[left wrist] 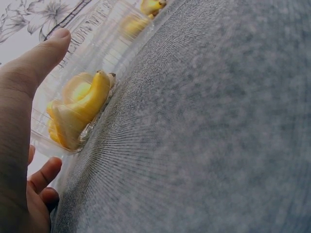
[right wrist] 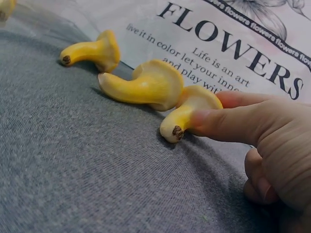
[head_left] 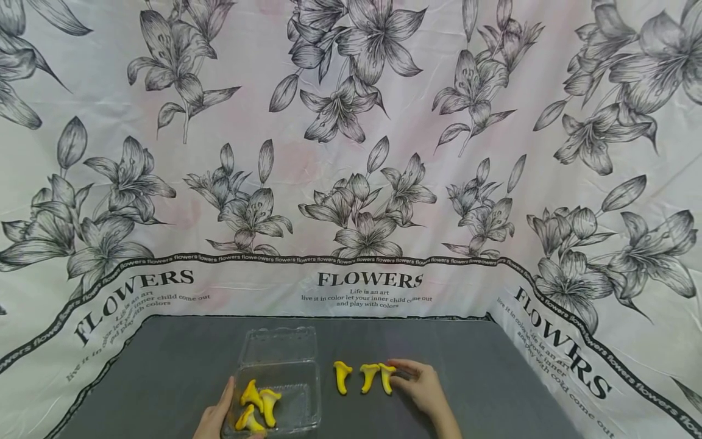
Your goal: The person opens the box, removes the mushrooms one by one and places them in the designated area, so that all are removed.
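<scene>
My right hand (head_left: 422,387) pinches a yellow chanterelle mushroom (right wrist: 190,111) between thumb and forefinger; its stem end points toward the cloth. Right beside it lies a second chanterelle (right wrist: 143,86), and a third one (head_left: 342,377) is a little farther left. My left hand (head_left: 215,414) rests around the near left corner of a clear plastic clamshell box (head_left: 298,390), thumb extended along the side and fingers loosely bent by the front wall. Inside the box, toward its left, are three more chanterelles (head_left: 270,407), seen through the plastic in the left wrist view.
The box's lid (head_left: 280,346) is raised and leans back on the far side. Everything lies on a dark grey cloth surface (head_left: 471,353). A white curtain (head_left: 362,195) printed with lilies and lettering closes off the back and both sides.
</scene>
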A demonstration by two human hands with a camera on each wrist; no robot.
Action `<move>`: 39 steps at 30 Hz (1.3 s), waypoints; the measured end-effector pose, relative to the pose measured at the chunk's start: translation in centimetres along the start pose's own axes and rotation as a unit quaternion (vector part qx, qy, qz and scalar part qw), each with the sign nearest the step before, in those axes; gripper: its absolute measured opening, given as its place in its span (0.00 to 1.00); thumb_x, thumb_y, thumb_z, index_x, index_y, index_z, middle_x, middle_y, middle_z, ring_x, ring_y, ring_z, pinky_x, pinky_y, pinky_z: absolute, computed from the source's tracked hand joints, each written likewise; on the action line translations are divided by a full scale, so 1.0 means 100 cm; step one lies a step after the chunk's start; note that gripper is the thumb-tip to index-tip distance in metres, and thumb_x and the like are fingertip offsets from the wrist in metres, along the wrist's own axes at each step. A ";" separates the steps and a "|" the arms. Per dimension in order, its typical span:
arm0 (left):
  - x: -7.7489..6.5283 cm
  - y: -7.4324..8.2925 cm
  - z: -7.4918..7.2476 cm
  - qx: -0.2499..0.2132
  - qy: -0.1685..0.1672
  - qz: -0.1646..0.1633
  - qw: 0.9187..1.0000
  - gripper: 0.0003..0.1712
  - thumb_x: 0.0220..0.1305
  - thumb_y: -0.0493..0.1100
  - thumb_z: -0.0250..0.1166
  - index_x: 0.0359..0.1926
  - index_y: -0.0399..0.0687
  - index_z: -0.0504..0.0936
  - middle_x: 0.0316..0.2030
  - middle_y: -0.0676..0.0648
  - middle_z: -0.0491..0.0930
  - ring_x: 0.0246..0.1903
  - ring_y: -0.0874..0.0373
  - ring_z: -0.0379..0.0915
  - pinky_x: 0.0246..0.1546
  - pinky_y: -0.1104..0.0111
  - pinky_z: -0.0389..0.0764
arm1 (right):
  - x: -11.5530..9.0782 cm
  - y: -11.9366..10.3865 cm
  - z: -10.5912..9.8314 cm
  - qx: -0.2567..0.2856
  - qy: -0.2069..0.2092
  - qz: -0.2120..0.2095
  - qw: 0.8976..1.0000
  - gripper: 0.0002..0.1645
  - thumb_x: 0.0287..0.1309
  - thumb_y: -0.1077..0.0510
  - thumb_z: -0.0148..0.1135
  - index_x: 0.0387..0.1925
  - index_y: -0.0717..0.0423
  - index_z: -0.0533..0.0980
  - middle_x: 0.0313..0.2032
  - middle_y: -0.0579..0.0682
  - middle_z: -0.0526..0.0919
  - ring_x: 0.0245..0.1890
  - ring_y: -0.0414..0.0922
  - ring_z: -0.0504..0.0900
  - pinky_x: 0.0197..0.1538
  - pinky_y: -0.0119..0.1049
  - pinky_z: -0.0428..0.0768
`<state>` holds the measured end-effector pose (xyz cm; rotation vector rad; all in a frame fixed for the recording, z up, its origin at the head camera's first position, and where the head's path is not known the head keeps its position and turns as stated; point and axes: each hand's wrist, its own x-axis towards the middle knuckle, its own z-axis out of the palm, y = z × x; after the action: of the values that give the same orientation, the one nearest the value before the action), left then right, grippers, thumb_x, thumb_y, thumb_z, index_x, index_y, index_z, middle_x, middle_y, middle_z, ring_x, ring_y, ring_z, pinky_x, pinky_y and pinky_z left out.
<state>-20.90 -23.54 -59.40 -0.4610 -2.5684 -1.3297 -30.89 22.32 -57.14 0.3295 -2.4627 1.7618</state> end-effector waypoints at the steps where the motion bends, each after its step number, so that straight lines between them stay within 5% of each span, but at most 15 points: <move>1: 0.000 0.001 -0.001 -0.003 -0.007 -0.009 1.000 0.67 0.63 0.47 0.76 0.81 0.23 0.37 0.29 0.48 0.79 0.22 0.69 0.67 0.27 0.67 0.77 | 0.000 0.000 -0.001 0.006 -0.004 0.005 1.000 0.22 0.57 0.65 0.79 0.54 0.64 0.87 0.54 0.64 0.88 0.21 0.27 0.71 0.24 0.24 0.68; 3: 0.002 0.002 -0.004 -0.004 -0.021 -0.019 1.000 0.63 0.64 0.47 0.75 0.76 0.12 0.43 0.40 0.28 0.83 0.26 0.64 0.77 0.32 0.60 0.84 | 0.000 0.001 -0.002 0.013 -0.011 0.010 1.000 0.24 0.57 0.64 0.79 0.55 0.66 0.86 0.55 0.65 0.88 0.17 0.30 0.59 0.22 0.26 0.62; 6: 0.002 0.002 -0.005 -0.009 -0.031 -0.011 0.999 0.63 0.66 0.46 0.74 0.75 0.11 0.40 0.44 0.18 0.80 0.27 0.61 0.82 0.35 0.56 0.86 | 0.000 0.002 -0.004 0.021 -0.020 0.013 0.999 0.25 0.58 0.62 0.79 0.56 0.65 0.85 0.56 0.65 0.87 0.17 0.30 0.60 0.22 0.25 0.62; 10: 0.002 0.003 -0.005 -0.012 -0.036 0.006 0.999 0.63 0.65 0.44 0.75 0.74 0.10 0.38 0.26 0.35 0.79 0.20 0.69 0.71 0.28 0.66 0.78 | 0.000 0.003 -0.004 0.023 -0.023 0.013 0.999 0.25 0.59 0.61 0.79 0.57 0.65 0.85 0.56 0.63 0.88 0.20 0.28 0.68 0.23 0.25 0.67; 12: 0.001 0.005 -0.005 -0.017 -0.040 -0.017 0.999 0.64 0.65 0.45 0.75 0.75 0.12 0.38 0.27 0.37 0.79 0.22 0.68 0.70 0.31 0.66 0.78 | -0.001 0.003 -0.004 0.027 -0.024 0.014 0.999 0.25 0.59 0.61 0.79 0.57 0.65 0.85 0.56 0.63 0.88 0.24 0.27 0.75 0.27 0.24 0.74; 16: 0.001 0.011 -0.006 -0.039 -0.061 -0.093 0.993 0.65 0.65 0.47 0.74 0.79 0.19 0.36 0.26 0.47 0.73 0.23 0.65 0.64 0.32 0.67 0.74 | -0.002 0.001 -0.004 0.036 -0.015 0.015 0.999 0.24 0.59 0.62 0.79 0.57 0.66 0.85 0.57 0.64 0.87 0.52 0.35 0.88 0.40 0.27 0.84; 19: 0.002 0.015 -0.007 -0.043 -0.063 -0.120 0.990 0.65 0.65 0.48 0.73 0.81 0.22 0.37 0.26 0.49 0.72 0.23 0.64 0.63 0.30 0.67 0.71 | -0.002 -0.001 -0.004 0.036 -0.004 0.017 0.999 0.24 0.59 0.63 0.79 0.56 0.65 0.85 0.56 0.63 0.87 0.55 0.44 0.89 0.40 0.29 0.85; 23: 0.003 0.020 -0.009 -0.025 -0.062 -0.170 0.983 0.65 0.65 0.53 0.74 0.83 0.28 0.40 0.33 0.48 0.73 0.32 0.57 0.67 0.38 0.59 0.74 | -0.001 -0.004 -0.003 0.027 0.008 0.021 0.999 0.24 0.57 0.61 0.80 0.55 0.64 0.86 0.55 0.62 0.88 0.52 0.41 0.89 0.37 0.29 0.84; 28: 0.007 0.024 -0.012 -0.004 -0.059 -0.204 0.977 0.67 0.65 0.58 0.75 0.84 0.33 0.42 0.47 0.41 0.76 0.49 0.45 0.71 0.46 0.42 0.77 | 0.000 -0.008 -0.003 0.020 0.029 0.012 0.999 0.24 0.56 0.62 0.81 0.55 0.64 0.87 0.54 0.62 0.89 0.34 0.30 0.85 0.26 0.27 0.74; 30: 0.007 0.025 -0.013 -0.002 -0.057 -0.200 0.978 0.67 0.64 0.58 0.75 0.84 0.33 0.42 0.49 0.41 0.77 0.50 0.44 0.71 0.46 0.42 0.78 | 0.000 -0.009 -0.003 0.021 0.042 0.005 0.999 0.24 0.56 0.63 0.80 0.55 0.65 0.86 0.54 0.63 0.89 0.24 0.30 0.79 0.22 0.27 0.69; 37: 0.006 0.022 -0.011 -0.005 -0.062 -0.193 0.979 0.65 0.65 0.55 0.74 0.83 0.30 0.41 0.41 0.45 0.76 0.41 0.51 0.69 0.45 0.47 0.77 | -0.003 -0.023 -0.004 0.039 0.081 -0.013 0.996 0.24 0.57 0.65 0.79 0.55 0.65 0.86 0.56 0.62 0.88 0.25 0.46 0.90 0.27 0.28 0.78; 39: 0.005 0.021 -0.010 -0.004 -0.061 -0.192 0.980 0.65 0.65 0.55 0.74 0.83 0.29 0.42 0.40 0.45 0.76 0.40 0.51 0.69 0.45 0.47 0.77 | -0.003 -0.028 -0.004 0.041 0.081 -0.017 0.996 0.24 0.57 0.64 0.79 0.56 0.65 0.86 0.56 0.63 0.88 0.20 0.44 0.87 0.24 0.27 0.75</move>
<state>-20.54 -23.16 -57.11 -0.0449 -2.8595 -1.4672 -29.96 21.84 -54.53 0.2242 -2.2659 1.8016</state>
